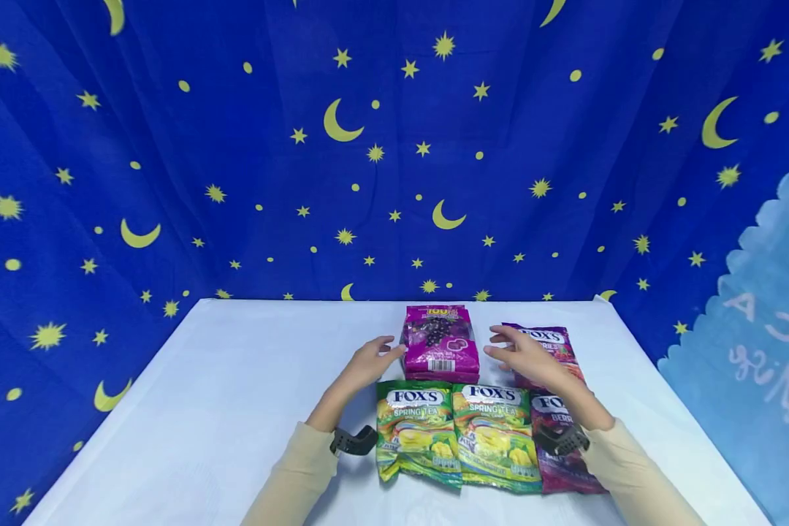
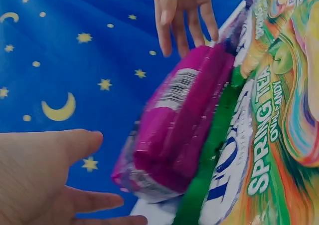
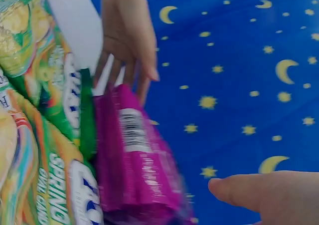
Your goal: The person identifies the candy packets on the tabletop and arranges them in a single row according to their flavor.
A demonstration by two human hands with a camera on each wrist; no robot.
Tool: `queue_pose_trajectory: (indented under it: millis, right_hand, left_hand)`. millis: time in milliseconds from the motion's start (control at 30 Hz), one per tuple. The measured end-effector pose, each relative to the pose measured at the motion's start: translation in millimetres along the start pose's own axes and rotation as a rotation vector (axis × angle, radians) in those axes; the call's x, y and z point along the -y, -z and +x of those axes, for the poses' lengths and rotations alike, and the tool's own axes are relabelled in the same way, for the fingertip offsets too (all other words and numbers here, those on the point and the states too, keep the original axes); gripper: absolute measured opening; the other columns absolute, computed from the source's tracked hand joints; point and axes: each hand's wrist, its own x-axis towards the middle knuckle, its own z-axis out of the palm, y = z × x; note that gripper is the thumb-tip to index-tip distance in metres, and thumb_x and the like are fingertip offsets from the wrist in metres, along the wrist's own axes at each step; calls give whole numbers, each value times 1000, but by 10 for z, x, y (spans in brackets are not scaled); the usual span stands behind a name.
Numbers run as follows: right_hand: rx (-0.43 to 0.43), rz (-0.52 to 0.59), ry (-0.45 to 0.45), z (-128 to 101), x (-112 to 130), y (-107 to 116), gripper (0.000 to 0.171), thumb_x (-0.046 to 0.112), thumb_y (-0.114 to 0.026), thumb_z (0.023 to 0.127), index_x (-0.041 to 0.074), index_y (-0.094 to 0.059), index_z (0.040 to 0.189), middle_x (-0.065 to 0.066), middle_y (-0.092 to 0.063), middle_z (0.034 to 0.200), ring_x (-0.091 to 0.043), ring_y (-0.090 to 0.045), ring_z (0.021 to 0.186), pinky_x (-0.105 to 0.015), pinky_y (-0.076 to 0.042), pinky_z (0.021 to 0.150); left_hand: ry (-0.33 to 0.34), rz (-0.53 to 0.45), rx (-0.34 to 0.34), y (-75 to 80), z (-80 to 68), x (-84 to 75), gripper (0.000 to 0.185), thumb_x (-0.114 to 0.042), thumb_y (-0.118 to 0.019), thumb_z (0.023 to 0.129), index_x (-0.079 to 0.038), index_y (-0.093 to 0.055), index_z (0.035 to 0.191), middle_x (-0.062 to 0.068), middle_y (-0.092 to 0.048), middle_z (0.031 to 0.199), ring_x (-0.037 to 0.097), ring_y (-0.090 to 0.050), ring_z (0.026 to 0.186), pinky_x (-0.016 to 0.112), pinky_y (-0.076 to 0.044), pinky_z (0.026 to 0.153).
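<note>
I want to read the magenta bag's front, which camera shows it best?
The head view: the magenta bag faces up whole between both hands. The left wrist view and right wrist view show only its blurred barcode edge.

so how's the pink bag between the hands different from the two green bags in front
The pink bag is magenta with a grape picture; the green bags are green and yellow, marked Spring Tea. The pink bag looks plump and lies alone farther back; the green bags lie flatter, side by side, nearer the person. All lie face up on the white table.
</note>
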Motion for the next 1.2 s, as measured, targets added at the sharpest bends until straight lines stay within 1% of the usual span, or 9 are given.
queue_pose_trajectory:
  millis: [133,367,467,533,633,733,833,1033,1200]
  right_hand:
    - [97,156,-120,170,-53,-108,65,21,-57,98,-14,-26,143,-37,-43,132,-45,-56,110,-45,-55,82]
    - [167,331,-314,333,-150,-178,70,28,-61,95,-10,-28,144,-31,-44,136,-40,-54,114,-43,-54,83]
    - [177,357,-341,368,-164,-188,73,28,-63,94,-12,-27,143,-30,-44,135,-35,-56,107,-42,-55,83]
    - [177,387,-349,386,-175,-191,71,26,-64,93,-13,-29,141,-27,-47,128,-30,-57,98,-42,-55,82]
    - [205,487,-365,411,-209,-178,50,20,-65,91,-12,-46,125,-19,-53,111,-24,-58,87,-44,-55,82]
    - [243,570,-389,435,-242,-152,23,18,-66,90,-3,-58,97,-12,-53,95,-21,-58,83,-46,-54,84]
    - [256,608,-408,453,-255,-140,16,18,-68,88,4,-60,89,-11,-55,94,-23,-61,87,-46,-53,86]
    - [220,641,-422,484,-262,-158,33,16,-67,89,-5,-56,111,-19,-59,106,-29,-64,92,-47,-53,86]
    - [249,679,-409,491,-321,-179,48,16,-64,92,-10,-45,128,-20,-61,108,-30,-65,94,-47,-52,88]
  left_hand:
    - [64,-38,53,-105,128,-11,73,-49,-50,97,7,-40,142,28,-53,131,37,-61,105,44,-54,83]
    - [120,-242,104,-212,259,12,70,-47,-57,94,10,-47,135,24,-59,122,36,-57,112,40,-56,80]
    - [137,-321,141,-214,287,56,75,-43,-62,92,9,-39,140,24,-56,126,37,-54,116,44,-53,87]
    - [160,-395,167,-204,299,96,80,-41,-66,90,7,-33,144,24,-53,130,38,-51,120,47,-48,93]
    - [189,-480,199,-188,307,155,84,-42,-69,87,2,-30,147,22,-52,132,38,-48,124,50,-42,100]
    - [203,-511,212,-178,304,192,84,-44,-71,86,-2,-31,147,19,-54,131,37,-47,124,51,-40,101]
    - [196,-526,220,-172,300,206,84,-45,-70,86,-3,-32,148,17,-55,130,35,-48,124,50,-40,102]
    - [170,-595,230,-172,316,236,81,-40,-69,88,0,-31,147,19,-57,127,35,-52,120,47,-45,98]
    - [201,-627,212,-169,324,230,82,-39,-70,87,0,-32,148,18,-61,121,32,-57,114,44,-47,96]
